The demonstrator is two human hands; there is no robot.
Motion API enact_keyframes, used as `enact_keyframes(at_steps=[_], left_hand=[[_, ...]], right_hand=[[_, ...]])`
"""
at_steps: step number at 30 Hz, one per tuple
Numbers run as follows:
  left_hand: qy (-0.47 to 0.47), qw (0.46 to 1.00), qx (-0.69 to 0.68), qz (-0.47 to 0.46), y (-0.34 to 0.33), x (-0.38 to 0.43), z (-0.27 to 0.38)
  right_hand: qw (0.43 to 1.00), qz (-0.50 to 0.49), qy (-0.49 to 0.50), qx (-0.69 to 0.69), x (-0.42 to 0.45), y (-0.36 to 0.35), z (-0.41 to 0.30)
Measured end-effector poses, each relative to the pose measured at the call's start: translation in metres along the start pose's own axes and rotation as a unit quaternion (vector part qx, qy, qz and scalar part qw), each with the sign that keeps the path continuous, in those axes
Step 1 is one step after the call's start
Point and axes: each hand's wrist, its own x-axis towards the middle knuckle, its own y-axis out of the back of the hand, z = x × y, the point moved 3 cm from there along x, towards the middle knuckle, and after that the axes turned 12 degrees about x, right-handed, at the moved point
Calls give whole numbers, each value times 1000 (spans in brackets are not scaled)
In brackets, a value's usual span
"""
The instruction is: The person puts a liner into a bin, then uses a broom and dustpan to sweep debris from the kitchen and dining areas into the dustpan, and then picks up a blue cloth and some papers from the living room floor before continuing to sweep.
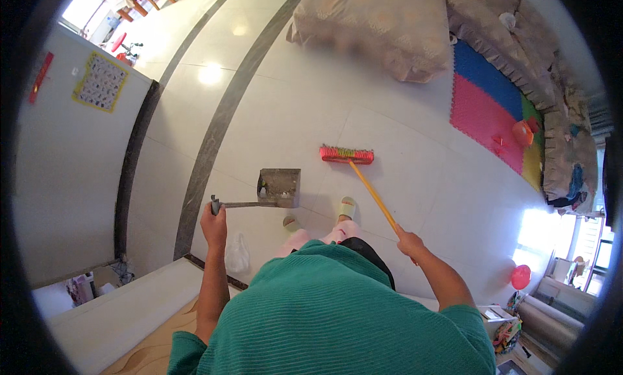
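My left hand (214, 223) is closed around the grey grip of a long-handled dustpan (280, 185). The pan rests on the tiled floor ahead of my feet, with dirt and small scraps in it. In my right hand (410, 243) is the yellow handle of a push broom (346, 155). Its red head, with red and green bristles, is on the floor to the right of the dustpan and apart from it. Debris clings along the bristle tips.
A cloth-covered table (372, 29) stands ahead. At the right, a colourful foam mat (486, 112) lies before a covered sofa (559, 156). A white plastic bag (237, 254) lies near my left side. A wall (82, 146) rises at the left; a red balloon (521, 276) is at the right.
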Motion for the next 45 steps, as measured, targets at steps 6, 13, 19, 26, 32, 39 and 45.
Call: enact_keyframes(at_steps=[6, 13, 19, 26, 32, 39, 45], left_hand=[[-46, 999, -8, 19, 0, 19, -41], [-59, 998, 14, 26, 12, 26, -62], [-75, 994, 12, 77, 20, 15, -75], [-34, 996, 41, 77, 50, -1, -74], [-25, 990, 62, 122, 54, -31, -62], [-1, 978, 106, 179, 52, -74, -60], [39, 979, -45, 197, 41, -131, -33]], right_hand=[[995, -23, -85, 37, -68, -35, -9], [983, 50, -53, 169, -121, -58, -61], [921, 26, 83, 380, -86, -60, -102], [568, -253, -130, 772, 6, -47, -115], [550, -251, -186, 775, -2, -60, -30], [652, -177, -179, 715, -66, -42, 48], [793, -197, -82, 571, -98, -36, 66]])
